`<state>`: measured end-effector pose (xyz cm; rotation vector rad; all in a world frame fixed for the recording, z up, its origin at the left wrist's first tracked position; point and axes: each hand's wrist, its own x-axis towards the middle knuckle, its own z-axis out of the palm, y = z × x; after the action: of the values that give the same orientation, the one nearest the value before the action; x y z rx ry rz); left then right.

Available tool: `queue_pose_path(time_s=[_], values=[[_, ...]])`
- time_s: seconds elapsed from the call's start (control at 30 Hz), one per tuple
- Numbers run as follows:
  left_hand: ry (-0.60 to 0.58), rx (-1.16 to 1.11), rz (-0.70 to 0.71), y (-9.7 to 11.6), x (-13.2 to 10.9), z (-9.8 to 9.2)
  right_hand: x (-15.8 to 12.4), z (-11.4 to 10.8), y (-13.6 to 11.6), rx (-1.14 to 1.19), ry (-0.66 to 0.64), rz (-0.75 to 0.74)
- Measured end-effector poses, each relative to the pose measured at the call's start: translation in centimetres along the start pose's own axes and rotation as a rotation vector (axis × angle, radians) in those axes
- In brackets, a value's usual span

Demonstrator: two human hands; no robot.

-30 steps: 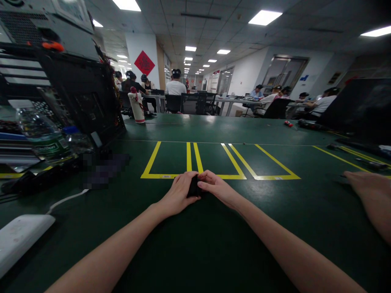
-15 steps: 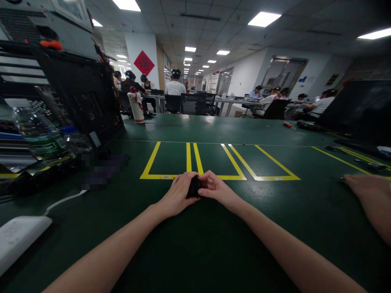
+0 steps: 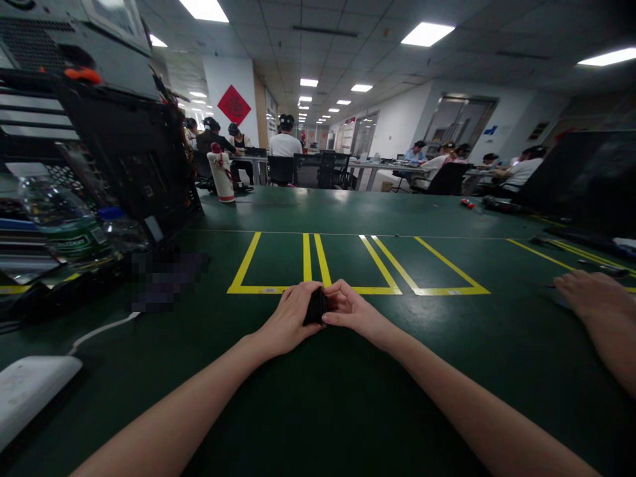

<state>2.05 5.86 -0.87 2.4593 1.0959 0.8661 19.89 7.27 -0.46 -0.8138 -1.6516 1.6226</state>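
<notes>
At the table's left edge I see a white block [image 3: 30, 391] with a cord, and behind it water bottles [image 3: 64, 222] lying against a black rack [image 3: 134, 159]. A white flask [image 3: 221, 175] stands further back on the left side of the table [image 3: 348, 397]. Moving in, my left hand [image 3: 291, 318] rests on the green surface at the near middle, just below the yellow lines [image 3: 318, 265], its fingers curled shut around the left side of a small black object [image 3: 316, 306]. My right hand [image 3: 355, 310] meets it from the other side, thumb and fingertips pinched together on that same object, so both hands clamp it between them. The object is mostly hidden; I judge it light and small, likely stiff rather than soft, and best held by its two short sides as now, since its dark face may be slick. At the right edge, another person's hand [image 3: 593, 298] lies flat on the table, well apart from mine; whether it holds anything I cannot tell.
</notes>
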Motion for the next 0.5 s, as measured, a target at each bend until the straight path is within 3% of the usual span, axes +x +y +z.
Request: queue_pose_path(time_s=[0.27, 0.5], values=[[-0.006, 0.005, 0.003, 0.39, 0.08, -0.19, 0.09, 0.43, 0.04, -0.046, 0.128, -0.024], [-0.018, 0.001, -0.009, 0.33, 0.05, -0.23, 0.12, 0.0, 0.14, -0.044, 0.056, 0.016]])
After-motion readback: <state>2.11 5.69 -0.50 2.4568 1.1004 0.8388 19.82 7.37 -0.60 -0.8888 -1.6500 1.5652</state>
